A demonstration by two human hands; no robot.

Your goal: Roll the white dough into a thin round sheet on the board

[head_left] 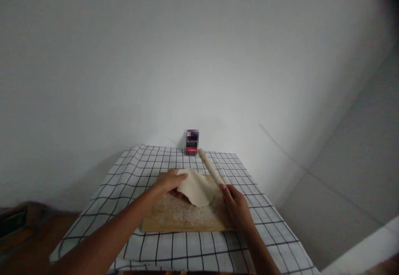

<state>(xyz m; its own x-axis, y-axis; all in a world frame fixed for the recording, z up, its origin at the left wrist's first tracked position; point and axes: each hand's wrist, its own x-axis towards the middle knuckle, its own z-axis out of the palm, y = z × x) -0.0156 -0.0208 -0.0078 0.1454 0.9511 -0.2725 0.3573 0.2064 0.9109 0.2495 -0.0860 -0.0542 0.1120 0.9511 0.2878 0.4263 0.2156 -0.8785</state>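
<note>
A flat, pale sheet of dough (198,188) is partly lifted off a floured wooden board (187,224). My left hand (173,182) grips the sheet at its left edge, thumb on top and fingers beneath. The dough's lower right part hangs down toward the board. In my right hand (234,202) is a light wooden rolling pin (211,168), held near its close end. The pin tilts up and away from me, its far tip pointing at the back of the table. Loose flour is scattered over the board's front half.
A checked white cloth (174,246) covers the table. At the back, against the grey wall (199,67), stands a small dark, blurred object (192,142) with a red band. A dark item (18,221) lies lower left, beyond the table.
</note>
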